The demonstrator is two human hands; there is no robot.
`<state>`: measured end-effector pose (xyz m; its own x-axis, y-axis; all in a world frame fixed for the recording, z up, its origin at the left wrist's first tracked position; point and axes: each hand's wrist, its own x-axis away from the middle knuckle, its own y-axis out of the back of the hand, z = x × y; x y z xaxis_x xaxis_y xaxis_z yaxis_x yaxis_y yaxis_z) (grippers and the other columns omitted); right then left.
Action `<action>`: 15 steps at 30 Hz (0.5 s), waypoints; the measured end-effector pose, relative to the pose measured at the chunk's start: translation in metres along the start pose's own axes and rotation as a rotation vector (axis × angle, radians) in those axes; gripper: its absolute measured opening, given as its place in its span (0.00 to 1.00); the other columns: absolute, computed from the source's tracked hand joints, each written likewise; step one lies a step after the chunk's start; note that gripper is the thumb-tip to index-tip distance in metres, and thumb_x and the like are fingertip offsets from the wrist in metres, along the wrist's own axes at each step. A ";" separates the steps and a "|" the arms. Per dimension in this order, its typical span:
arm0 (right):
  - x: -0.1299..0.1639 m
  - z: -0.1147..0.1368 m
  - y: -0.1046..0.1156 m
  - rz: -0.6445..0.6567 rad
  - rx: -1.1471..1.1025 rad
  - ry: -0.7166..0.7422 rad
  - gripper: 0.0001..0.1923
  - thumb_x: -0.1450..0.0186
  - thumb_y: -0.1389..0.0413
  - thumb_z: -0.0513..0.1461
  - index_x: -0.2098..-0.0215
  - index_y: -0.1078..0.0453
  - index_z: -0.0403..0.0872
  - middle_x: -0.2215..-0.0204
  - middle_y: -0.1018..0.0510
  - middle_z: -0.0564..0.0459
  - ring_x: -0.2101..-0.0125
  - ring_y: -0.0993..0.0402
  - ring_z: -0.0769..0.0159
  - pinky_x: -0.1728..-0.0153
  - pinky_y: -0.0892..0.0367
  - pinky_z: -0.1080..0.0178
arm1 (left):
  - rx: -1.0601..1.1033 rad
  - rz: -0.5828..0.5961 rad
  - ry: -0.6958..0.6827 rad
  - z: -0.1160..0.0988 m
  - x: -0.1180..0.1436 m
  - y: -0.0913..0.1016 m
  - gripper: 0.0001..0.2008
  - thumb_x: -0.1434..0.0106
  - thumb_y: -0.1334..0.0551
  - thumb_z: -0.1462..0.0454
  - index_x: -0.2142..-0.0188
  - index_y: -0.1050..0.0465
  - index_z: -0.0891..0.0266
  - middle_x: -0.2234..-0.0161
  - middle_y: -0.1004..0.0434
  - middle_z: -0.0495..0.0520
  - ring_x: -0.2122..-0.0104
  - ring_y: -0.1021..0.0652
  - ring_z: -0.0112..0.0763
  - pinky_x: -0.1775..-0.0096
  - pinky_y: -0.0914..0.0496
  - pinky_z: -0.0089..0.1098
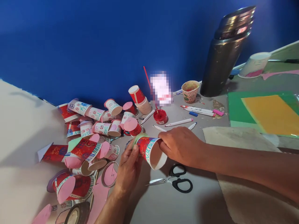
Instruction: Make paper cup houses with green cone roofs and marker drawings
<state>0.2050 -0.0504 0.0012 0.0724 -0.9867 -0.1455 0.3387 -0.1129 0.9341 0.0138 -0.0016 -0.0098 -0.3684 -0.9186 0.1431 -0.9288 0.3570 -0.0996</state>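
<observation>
Between my two hands is a red paper cup with drawn blue-green marks, tilted so its open mouth faces right and down. My left hand is wrapped round the closed end, where a pale green paper piece shows. The fingers of my right hand close on the cup's rim, their tips partly hidden inside the mouth. Just below the cup lie scissors with black handles, blades parted and pointing left. At the left, beside my left hand, several decorated paper cups with pink paper circles lie piled together.
A red paint jar holds a brush near stacked cups. Several markers lie behind my right hand. A dark flask, a stained cup and green sheets stand or lie rightward. Tape sits front left.
</observation>
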 end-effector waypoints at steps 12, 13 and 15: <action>0.000 0.001 0.001 0.017 0.004 0.001 0.13 0.30 0.49 0.35 0.65 0.22 0.45 0.70 0.14 0.44 0.68 0.18 0.55 0.73 0.52 0.59 | 0.047 -0.003 0.017 0.012 -0.001 0.008 0.13 0.36 0.33 0.52 0.56 0.20 0.55 0.50 0.17 0.55 0.45 0.21 0.45 0.45 0.26 0.41; 0.000 0.001 0.002 0.023 0.006 -0.001 0.13 0.30 0.49 0.35 0.65 0.22 0.45 0.70 0.14 0.44 0.68 0.18 0.55 0.73 0.52 0.59 | 0.056 -0.001 0.021 0.014 -0.002 0.009 0.13 0.35 0.33 0.53 0.56 0.20 0.55 0.51 0.17 0.55 0.45 0.21 0.45 0.45 0.26 0.41; 0.000 0.001 0.002 0.029 0.006 -0.001 0.13 0.30 0.49 0.34 0.66 0.22 0.45 0.70 0.14 0.44 0.68 0.18 0.55 0.73 0.52 0.59 | 0.070 0.012 0.030 0.015 -0.002 0.011 0.12 0.35 0.33 0.54 0.55 0.20 0.56 0.53 0.16 0.54 0.45 0.21 0.44 0.45 0.27 0.40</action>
<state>0.2042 -0.0505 0.0032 0.0808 -0.9898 -0.1178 0.3306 -0.0848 0.9399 0.0048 0.0015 -0.0262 -0.3812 -0.9086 0.1709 -0.9197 0.3539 -0.1699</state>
